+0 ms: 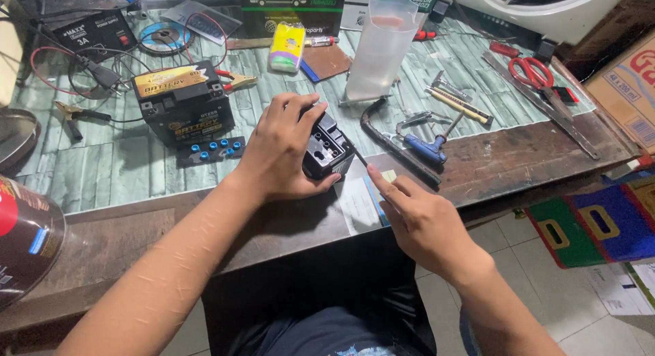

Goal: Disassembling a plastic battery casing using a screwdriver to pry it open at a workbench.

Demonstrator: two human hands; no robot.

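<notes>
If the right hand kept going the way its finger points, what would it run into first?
Most likely the small black battery that the left hand grips. The right hand holds a thin dark tool, its tip at the battery's near corner; actual contact is hard to judge.

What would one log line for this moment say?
left hand: grips small black battery | right hand: thin tool at battery | bench: second battery
</notes>
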